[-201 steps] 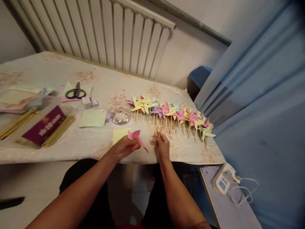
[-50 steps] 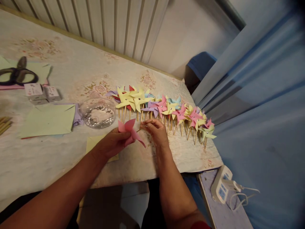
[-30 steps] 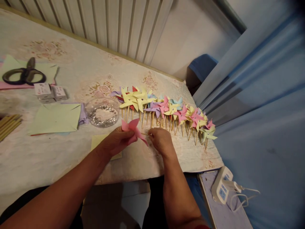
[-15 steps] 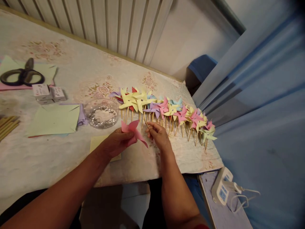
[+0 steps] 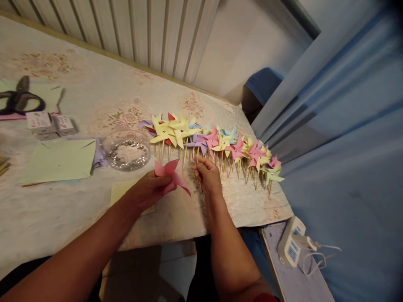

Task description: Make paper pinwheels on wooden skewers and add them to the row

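Pinched in my left hand (image 5: 151, 188) is a pink paper pinwheel head (image 5: 171, 174), its blades folded toward the middle. My right hand (image 5: 208, 174), to the right of it, has its fingers closed around a thin wooden stick (image 5: 197, 160) held nearly upright. The pinwheel head and the stick are apart. Just beyond both hands lies a long row of pinwheels on sticks (image 5: 223, 143) in yellow, pink, purple, blue and red. Under my left forearm is a yellow paper sheet (image 5: 121, 189), partly hidden.
Left of my hands stands a clear round dish (image 5: 143, 161) of small shiny pins. Farther left are green paper sheets (image 5: 63, 161), small white boxes (image 5: 40, 121), scissors (image 5: 22, 98) and sticks (image 5: 3, 164). A power strip (image 5: 291, 241) sits beyond the table's right edge.
The stick in my right hand has turned from slanting to nearly upright. The view has shifted a little, so things appear farther left. My left hand still grips the pink pinwheel head.
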`<state>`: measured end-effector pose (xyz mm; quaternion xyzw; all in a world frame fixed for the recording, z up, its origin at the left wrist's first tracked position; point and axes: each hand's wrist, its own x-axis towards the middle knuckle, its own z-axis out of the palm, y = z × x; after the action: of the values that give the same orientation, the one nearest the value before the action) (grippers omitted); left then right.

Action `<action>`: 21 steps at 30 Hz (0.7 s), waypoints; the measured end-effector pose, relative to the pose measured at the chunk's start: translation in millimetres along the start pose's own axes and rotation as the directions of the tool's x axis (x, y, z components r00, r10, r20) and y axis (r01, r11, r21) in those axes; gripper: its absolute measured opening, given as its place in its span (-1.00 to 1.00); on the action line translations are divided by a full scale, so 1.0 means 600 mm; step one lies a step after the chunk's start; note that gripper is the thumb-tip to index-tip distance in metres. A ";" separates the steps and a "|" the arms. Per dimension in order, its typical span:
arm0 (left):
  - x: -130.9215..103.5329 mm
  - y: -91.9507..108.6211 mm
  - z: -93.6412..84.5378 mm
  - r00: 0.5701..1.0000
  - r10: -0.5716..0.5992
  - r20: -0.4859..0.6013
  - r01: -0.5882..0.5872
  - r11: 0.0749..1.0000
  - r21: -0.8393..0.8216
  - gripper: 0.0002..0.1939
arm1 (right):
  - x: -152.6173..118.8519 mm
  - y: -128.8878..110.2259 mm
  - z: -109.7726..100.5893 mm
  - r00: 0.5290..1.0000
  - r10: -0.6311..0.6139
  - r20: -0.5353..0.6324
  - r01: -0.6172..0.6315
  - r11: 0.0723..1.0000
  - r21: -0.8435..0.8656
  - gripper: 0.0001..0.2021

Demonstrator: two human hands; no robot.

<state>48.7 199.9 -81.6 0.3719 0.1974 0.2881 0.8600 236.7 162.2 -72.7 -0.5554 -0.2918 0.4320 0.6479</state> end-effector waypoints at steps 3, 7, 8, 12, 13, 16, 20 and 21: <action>0.001 0.000 0.000 1.000 -0.002 -0.002 0.002 1.000 0.002 -0.74 | -0.003 -0.005 0.003 0.999 0.006 -0.040 -0.007 1.000 -0.021 -0.83; 0.001 0.000 0.000 1.000 -0.008 -0.016 0.007 1.000 -0.014 -0.73 | -0.007 -0.013 0.007 0.998 -0.007 -0.057 0.003 0.998 -0.063 -0.87; 0.000 0.000 0.001 1.000 -0.012 -0.023 0.011 1.000 -0.020 -0.73 | -0.007 -0.014 0.007 0.998 -0.007 -0.057 0.003 0.997 -0.072 -0.86; -0.001 0.001 0.002 0.999 -0.018 -0.030 0.017 0.999 -0.033 -0.73 | -0.008 -0.015 0.008 0.998 -0.009 -0.059 0.004 0.996 -0.092 -0.83; -0.001 0.001 0.003 0.999 -0.018 -0.032 0.017 0.999 -0.033 -0.72 | -0.008 -0.015 0.007 0.998 -0.010 -0.062 0.004 0.995 -0.095 -0.83; -0.001 0.002 0.003 0.999 -0.016 -0.028 0.016 1.000 -0.018 -0.73 | -0.007 -0.011 0.006 0.998 -0.006 -0.068 0.000 0.996 -0.089 -0.81; -0.002 0.002 0.003 1.000 -0.004 0.007 0.004 1.000 0.005 -0.69 | -0.005 -0.006 0.003 0.997 -0.002 -0.073 -0.001 0.999 -0.045 -0.79; -0.002 0.002 0.003 1.000 -0.003 0.013 0.003 1.000 0.008 -0.68 | -0.005 -0.005 0.002 0.997 -0.004 -0.072 0.001 0.999 -0.035 -0.79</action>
<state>48.4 199.0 -79.2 0.3771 0.1936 0.2835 0.8602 235.1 160.3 -69.3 -0.5813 -0.2764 0.4059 0.6488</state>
